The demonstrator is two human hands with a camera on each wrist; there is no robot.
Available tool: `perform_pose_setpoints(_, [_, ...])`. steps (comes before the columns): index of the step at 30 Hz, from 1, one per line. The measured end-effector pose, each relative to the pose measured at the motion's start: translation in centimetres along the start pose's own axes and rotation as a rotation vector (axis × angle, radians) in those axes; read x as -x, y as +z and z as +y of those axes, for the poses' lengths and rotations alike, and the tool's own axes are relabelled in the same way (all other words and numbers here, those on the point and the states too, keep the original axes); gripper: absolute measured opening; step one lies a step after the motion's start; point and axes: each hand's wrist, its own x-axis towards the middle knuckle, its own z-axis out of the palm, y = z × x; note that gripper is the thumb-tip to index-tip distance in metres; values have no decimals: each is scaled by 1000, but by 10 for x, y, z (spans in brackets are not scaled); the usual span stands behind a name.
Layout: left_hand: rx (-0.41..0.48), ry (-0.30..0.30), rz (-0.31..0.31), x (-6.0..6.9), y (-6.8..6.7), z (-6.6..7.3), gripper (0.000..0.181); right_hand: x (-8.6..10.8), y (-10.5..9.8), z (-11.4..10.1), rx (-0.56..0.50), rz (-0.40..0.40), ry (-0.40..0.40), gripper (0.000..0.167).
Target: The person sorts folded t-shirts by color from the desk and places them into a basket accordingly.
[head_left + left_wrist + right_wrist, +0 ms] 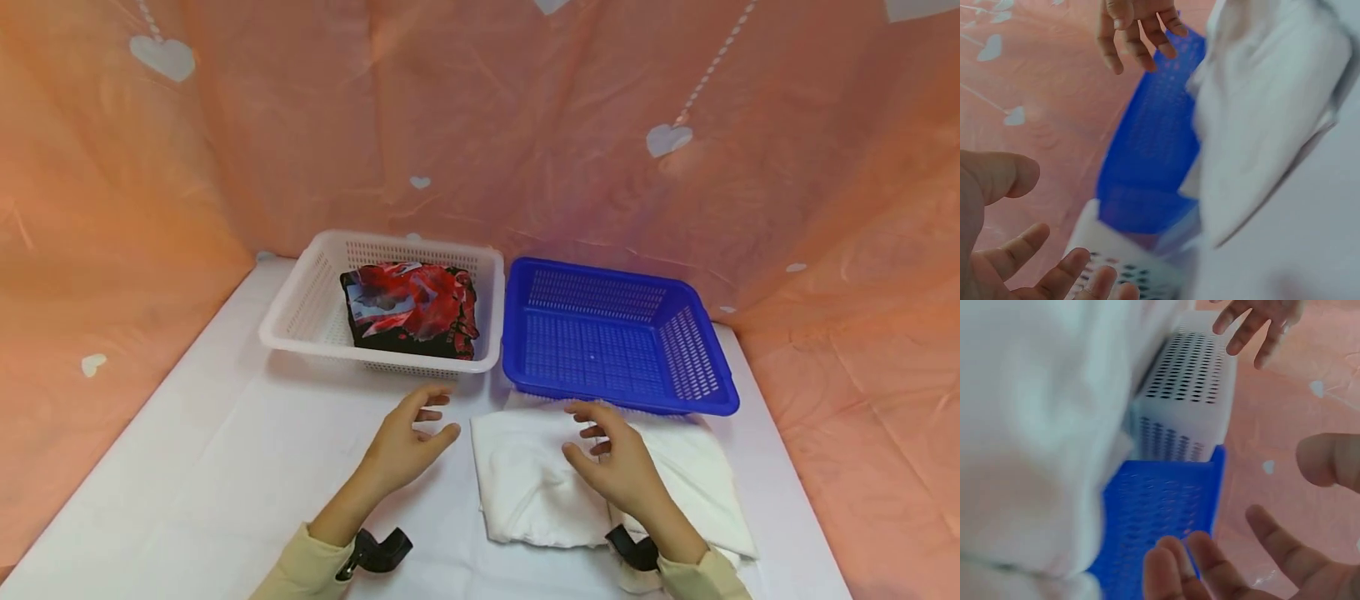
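Observation:
My left hand [408,442] hovers over the white tabletop with its fingers loosely bent and holding nothing. To the right, my right hand [618,458] hangs above a folded white cloth [532,492], also holding nothing, its thumb apart from the fingers. More white fabric [697,467] lies under and beside that hand, partly hidden by the arm. In front of the left hand, a folded black garment with a red print [412,304] lies in a white plastic basket [300,292]. Both wrist views show spread, relaxed fingers with gaps between them.
A blue plastic basket [592,350] stands right of the white one, their rims close together; its front edge overhangs some white fabric. Behind and on both sides hangs an orange-pink curtain [465,108] with white hearts. White table covering [187,467] extends at the left.

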Motion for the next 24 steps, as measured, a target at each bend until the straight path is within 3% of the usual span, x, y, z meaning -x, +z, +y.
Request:
perform_pose_setpoints(8, [26,-44,-79,11,27,-16,45,26,2,17,63,-25,155,45])
perform_pose_setpoints(18, [-4,-52,-195,17,43,-26,51,26,3,26,141,-73,218,48])
perform_pose_setpoints(24, [-19,-43,-245,20,49,-27,61,25,5,28,144,-158,194,52])
